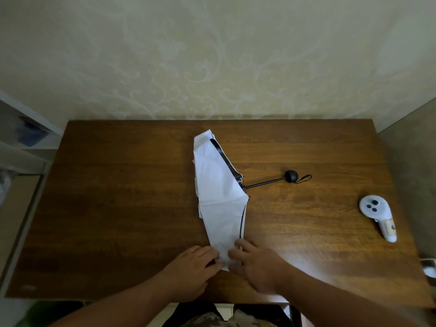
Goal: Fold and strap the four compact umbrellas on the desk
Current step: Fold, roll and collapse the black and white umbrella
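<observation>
One white umbrella (218,192) lies on the desk (118,208); left hand (192,267) and right hand (256,263) pinch its near end.

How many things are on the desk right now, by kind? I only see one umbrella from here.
Umbrellas: 1, the white umbrella, canopy collapsed, shaft and black handle out to the right; left hand and right hand at its near end.
Handheld controllers: 1, the white controller on the right.
Partly seen item at the right edge: 1, the unclear object.
Total: 3

White controller (377,217) on desk's (118,208) right side; wallpapered wall (212,55) behind.
</observation>
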Tool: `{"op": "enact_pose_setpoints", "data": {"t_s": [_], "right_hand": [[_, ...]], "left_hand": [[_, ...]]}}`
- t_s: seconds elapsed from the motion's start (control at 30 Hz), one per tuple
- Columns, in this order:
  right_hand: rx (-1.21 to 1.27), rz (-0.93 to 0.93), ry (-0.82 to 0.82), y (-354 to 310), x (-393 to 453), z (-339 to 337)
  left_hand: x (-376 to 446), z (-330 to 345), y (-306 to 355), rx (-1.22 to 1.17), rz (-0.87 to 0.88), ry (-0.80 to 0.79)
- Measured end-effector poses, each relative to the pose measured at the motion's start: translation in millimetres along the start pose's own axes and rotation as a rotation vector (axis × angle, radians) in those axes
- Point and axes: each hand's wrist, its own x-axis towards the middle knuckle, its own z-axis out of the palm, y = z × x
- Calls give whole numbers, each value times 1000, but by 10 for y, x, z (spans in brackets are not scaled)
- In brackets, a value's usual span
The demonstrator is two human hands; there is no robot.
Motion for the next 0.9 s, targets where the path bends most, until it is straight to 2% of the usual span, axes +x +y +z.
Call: {"op": "enact_pose_setpoints", "data": {"t_s": [0.13,0.23,0.33,0.4,0.53,0.67,0.73,0.8,0.9], "right_hand": [[-56,30,-138,53,-216,158],[-34,16,-139,13,-217,77],[-15,29,-155,-16,-94,-38],[40,51,-141,-46,3,-129],[116,191,-30,0,176,-342],[130,420,225,178,377,-516],[97,453,300,244,418,-559],[123,430,226,345,413,-519],[145,411,-40,484,287,-350]], "left_hand": [[55,-17,15,13,-11,-47],[126,-227,10,-30,-95,73],[302,-462,-149,-12,-285,261],[404,-574,-270,5,-361,265],[522,-665,-341,28,-328,67],[535,-637,-319,-7,-352,44],[515,-609,-320,-21,-353,10],[473,-575,-308,-32,-349,-9],[373,-513,-264,-115,-323,-39]]}}
